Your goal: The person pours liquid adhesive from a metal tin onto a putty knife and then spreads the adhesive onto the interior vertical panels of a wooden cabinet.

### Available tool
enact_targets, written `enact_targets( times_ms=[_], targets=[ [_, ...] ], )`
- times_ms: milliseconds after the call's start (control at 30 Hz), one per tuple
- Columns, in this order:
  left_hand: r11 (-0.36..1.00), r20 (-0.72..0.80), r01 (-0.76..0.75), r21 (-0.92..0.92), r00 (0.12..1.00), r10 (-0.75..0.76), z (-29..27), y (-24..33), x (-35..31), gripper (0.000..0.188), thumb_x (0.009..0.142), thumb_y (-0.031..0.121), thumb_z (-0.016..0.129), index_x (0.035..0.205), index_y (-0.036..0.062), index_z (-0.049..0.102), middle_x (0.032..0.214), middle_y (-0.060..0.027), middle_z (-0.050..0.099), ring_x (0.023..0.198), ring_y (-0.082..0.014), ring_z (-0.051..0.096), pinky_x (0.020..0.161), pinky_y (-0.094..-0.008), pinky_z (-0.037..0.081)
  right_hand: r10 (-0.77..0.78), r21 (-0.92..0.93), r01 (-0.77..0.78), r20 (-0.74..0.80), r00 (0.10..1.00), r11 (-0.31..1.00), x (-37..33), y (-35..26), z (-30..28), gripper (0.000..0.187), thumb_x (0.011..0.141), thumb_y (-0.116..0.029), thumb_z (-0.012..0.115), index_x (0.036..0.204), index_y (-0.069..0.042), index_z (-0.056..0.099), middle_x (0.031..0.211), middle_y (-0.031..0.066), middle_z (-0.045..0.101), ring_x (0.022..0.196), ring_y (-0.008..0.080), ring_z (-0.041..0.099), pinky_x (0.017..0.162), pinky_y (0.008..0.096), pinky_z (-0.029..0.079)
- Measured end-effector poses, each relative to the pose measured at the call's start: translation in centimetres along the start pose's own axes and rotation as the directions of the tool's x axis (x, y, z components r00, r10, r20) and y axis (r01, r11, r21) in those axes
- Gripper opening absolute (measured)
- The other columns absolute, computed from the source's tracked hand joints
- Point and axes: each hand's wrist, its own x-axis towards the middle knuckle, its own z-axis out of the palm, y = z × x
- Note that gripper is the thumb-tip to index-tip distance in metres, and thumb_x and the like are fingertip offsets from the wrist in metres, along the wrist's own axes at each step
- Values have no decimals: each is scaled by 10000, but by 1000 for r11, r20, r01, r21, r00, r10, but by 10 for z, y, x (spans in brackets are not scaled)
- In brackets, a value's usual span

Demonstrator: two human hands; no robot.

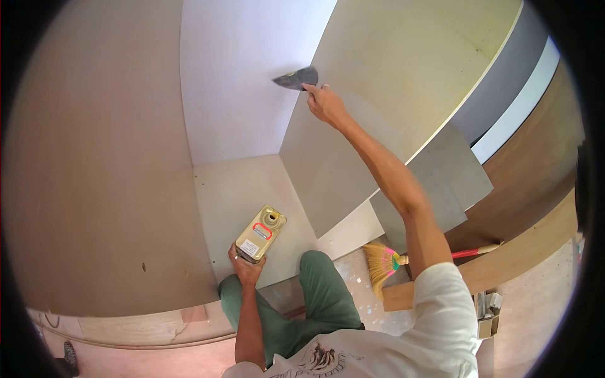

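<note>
My right hand (324, 102) is raised and grips a flat dark scraper blade (297, 78), whose edge lies against the white back panel (239, 75) of a cabinet, close to the inner corner with the beige side panel (378, 94). My left hand (247, 269) holds a rectangular yellow metal can (260, 232) by its bottom, low over the cabinet floor (239, 189). The can's round opening on top is uncapped. My knees in green trousers (318, 293) rest at the cabinet's front edge.
A brown plywood side panel (94, 157) bounds the cabinet on the left. A straw broom (384, 261) with a red-and-wood handle lies on the speckled floor at the right, beside grey boards (441, 183) and a wooden plank (504, 264). A small metal fitting (486, 309) sits at the lower right.
</note>
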Motion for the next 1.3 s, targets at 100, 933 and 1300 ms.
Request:
enact_targets(
  times_ms=[100, 933, 1300],
  targets=[
    [1000, -16, 9, 1, 1000, -9, 4, -6, 2, 1122, 542, 74, 970, 1474, 53, 344, 1363, -158, 432, 1285, -329, 474, 1143, -452, 415, -183, -484, 109, -109, 977, 869, 35, 31, 15, 375, 1047, -212, 494, 1376, -105, 640, 1153, 206, 617, 898, 360, 715, 777, 455, 595],
    [994, 47, 77, 82, 996, -81, 35, 16, -29, 1139, 639, -35, 856, 1580, 38, 220, 1478, -264, 421, 1374, -467, 431, 1192, -510, 368, -29, -767, 194, 224, 974, 611, -13, 98, -109, 435, 937, -141, 559, 1361, -84, 634, 1160, 214, 733, 1151, 435, 657, 922, 531, 571],
    [955, -126, 232, -186, 958, -258, 5, -27, -11, 705, 817, -171, 433, 1490, 38, 412, 1479, -166, 453, 1362, -285, 499, 1118, -420, 450, 96, -315, -123, -102, 990, 941, 31, 46, 18, 412, 950, -93, 615, 1361, -83, 599, 1241, 282, 616, 1085, 437, 683, 892, 538, 577]
  ],
)
